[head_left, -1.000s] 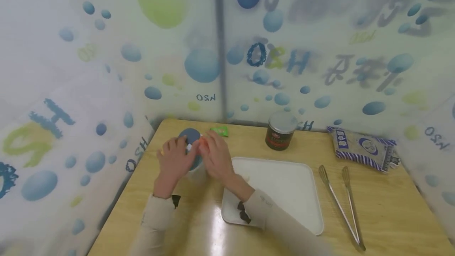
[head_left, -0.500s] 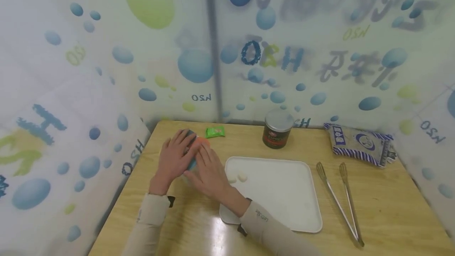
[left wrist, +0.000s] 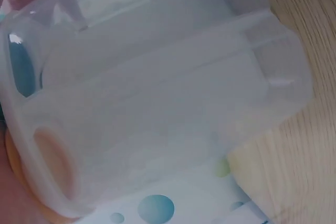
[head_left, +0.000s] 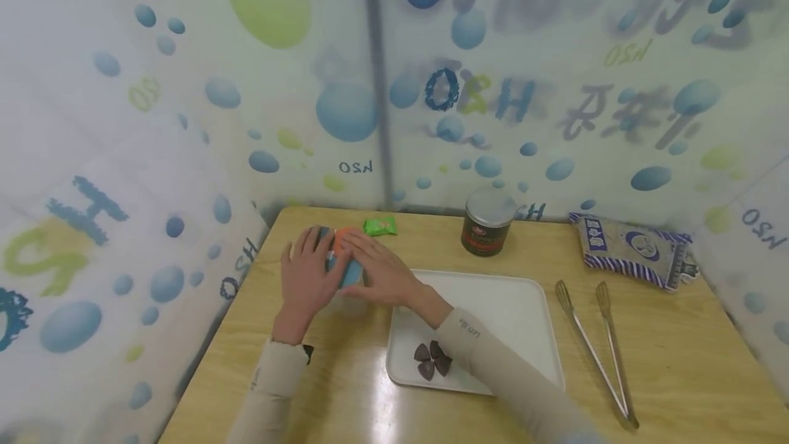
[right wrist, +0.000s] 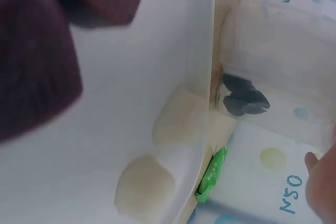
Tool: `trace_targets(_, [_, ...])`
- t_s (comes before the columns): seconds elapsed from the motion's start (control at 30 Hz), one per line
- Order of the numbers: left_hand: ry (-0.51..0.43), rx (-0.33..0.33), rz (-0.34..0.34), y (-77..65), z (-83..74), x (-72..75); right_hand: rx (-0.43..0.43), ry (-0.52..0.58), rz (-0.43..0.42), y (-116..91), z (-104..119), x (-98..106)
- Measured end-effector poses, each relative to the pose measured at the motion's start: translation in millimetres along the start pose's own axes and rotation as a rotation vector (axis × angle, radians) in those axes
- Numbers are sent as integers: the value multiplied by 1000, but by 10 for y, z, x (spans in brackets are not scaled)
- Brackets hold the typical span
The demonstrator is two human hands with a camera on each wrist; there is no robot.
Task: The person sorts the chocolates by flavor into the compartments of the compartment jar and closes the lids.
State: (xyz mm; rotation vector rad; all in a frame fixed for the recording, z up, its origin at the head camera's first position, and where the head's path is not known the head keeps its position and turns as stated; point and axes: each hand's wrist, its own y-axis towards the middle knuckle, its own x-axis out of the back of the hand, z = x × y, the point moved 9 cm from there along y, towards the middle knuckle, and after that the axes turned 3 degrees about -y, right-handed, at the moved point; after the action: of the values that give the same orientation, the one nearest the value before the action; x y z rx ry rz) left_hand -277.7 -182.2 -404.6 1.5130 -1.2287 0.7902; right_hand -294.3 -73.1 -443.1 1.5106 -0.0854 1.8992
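A clear plastic container [left wrist: 157, 87] with blue and orange lid parts stands at the table's far left. My left hand [head_left: 307, 276] holds it from the left, fingers over the top and thumb along the lid. The right hand [head_left: 385, 276] rests straight fingers on the orange lid part [head_left: 344, 238], its thumb spread apart below the blue lid part [head_left: 353, 273]. Several dark pieces [right wrist: 244, 97] show inside one compartment in the right wrist view. Much of the lid is hidden under both hands.
A white tray [head_left: 505, 321] bears several dark wedge-shaped pieces [head_left: 431, 360] and pale round slices [right wrist: 144, 187]. Behind lie a green packet [head_left: 380, 226] and a dark tin [head_left: 487, 225]. Metal tongs [head_left: 594, 355] and a striped bag [head_left: 637, 252] are right.
The raised blue lid part has come down under the hands. My right hand has shifted over the orange part. Its arm now uncovers the dark pieces and hides the pale slices.
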Motion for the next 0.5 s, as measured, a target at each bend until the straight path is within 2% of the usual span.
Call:
trace_targets(0.1, [3, -59, 20, 2, -1, -6, -5, -12, -32, 5, 20, -15])
trace_targets(0.23, [-2, -122, 87, -11, 3, -45, 2, -45, -35, 2, 31, -31])
trace_targets(0.37, [-4, -157, 134, -28, 4, -75, 15, -57, -34, -11, 35, -15])
trace_targets(0.5, [5, -173, 140, -26, 7, -72, 34, -62, -70, -22, 59, -10])
